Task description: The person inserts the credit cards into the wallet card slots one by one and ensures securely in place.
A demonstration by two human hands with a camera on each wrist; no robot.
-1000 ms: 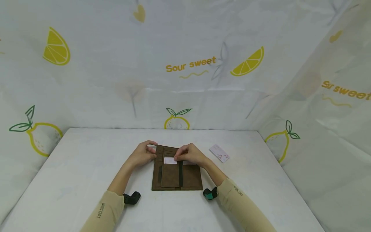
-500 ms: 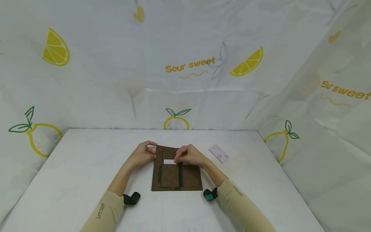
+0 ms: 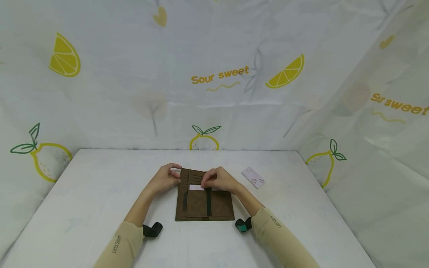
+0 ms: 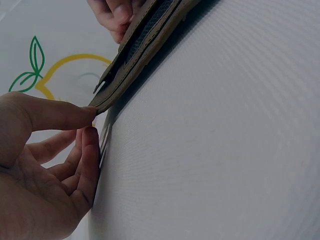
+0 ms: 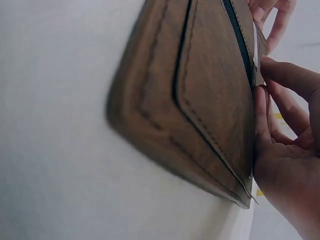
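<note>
Both arms wear long, close-fitting beige sleeves, the left sleeve [image 3: 122, 242] and the right sleeve [image 3: 279, 238], each printed with small dark lettering near the cuff. A black wrist camera [image 3: 152, 229] sits at the left cuff; a black and teal wrist camera [image 3: 243, 224] sits at the right. The left hand [image 3: 165, 178] and right hand [image 3: 219, 179] are bare.
</note>
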